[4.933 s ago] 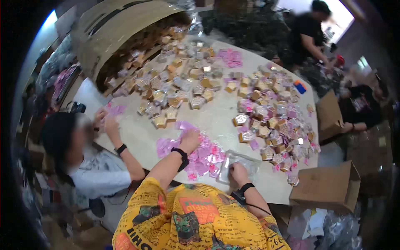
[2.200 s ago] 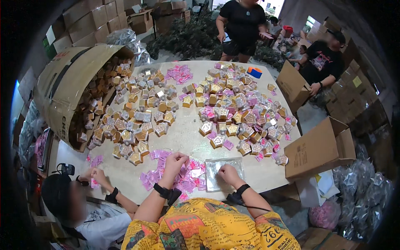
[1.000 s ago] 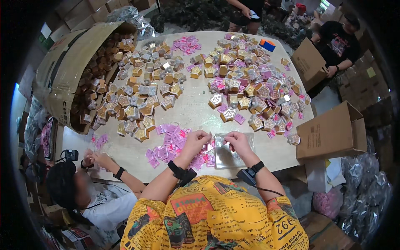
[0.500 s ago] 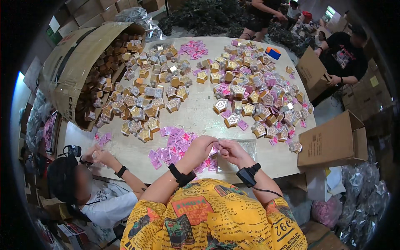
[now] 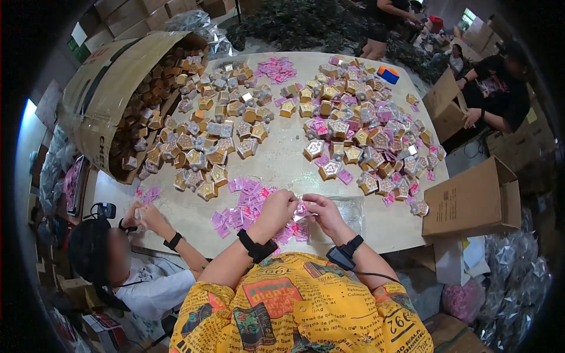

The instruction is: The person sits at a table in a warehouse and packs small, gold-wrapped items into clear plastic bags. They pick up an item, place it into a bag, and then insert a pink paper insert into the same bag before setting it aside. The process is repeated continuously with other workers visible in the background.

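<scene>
My left hand (image 5: 279,210) is over a loose heap of pink printed cards (image 5: 249,197), its fingers pinched together. Whatever sits in that pinch is too small to make out. Just to the right is my right hand (image 5: 327,215), its fingertips pointing at the left hand with a gap between thumb and fingers. Some pink shows between the two hands, but I cannot tell whether either one holds it. Beneath and beside the right hand lies a clear plastic bag (image 5: 352,210), flat on the table.
Gold star-shaped boxes (image 5: 194,159) spill from a tipped carton (image 5: 88,112); more boxes (image 5: 353,154) mixed with pink cards lie on the right. An open carton (image 5: 465,203) stands at the right edge. A co-worker's hands (image 5: 144,216) are at left; another person holds a carton (image 5: 444,109).
My hands have moved slightly apart, and the right hand's fingers have spread. The co-worker's hands at left have shifted a little. At far right, the person with the carton has moved slightly.
</scene>
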